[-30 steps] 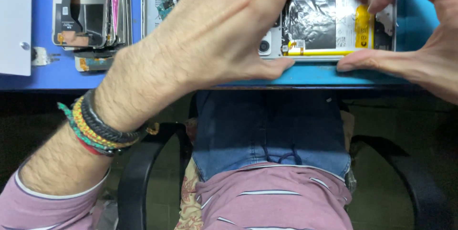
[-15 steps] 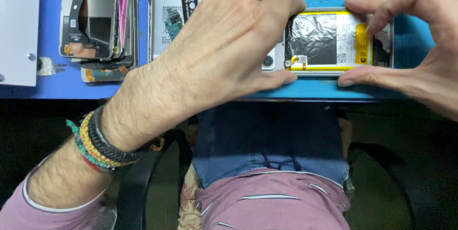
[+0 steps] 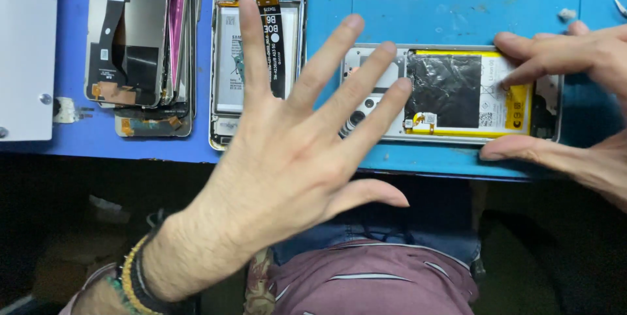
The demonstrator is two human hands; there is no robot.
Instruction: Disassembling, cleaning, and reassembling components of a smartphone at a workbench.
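Gripping opened phone (image 3: 457,93), left fingers (image 3: 339,73) splayed

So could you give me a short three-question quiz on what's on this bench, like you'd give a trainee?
1. True or false: the left hand is closed around a screwdriver.
2. Which hand touches the opened phone with the yellow-edged battery?
A) left hand
B) right hand
C) neither
3. Fill in: the stack of screen panels lies on the blue ____, left of the second opened phone.

Key:
1. False: its fingers are spread wide and it holds nothing.
2. B: a fingertip rests on the battery and the thumb lies along the phone's near edge.
3. mat
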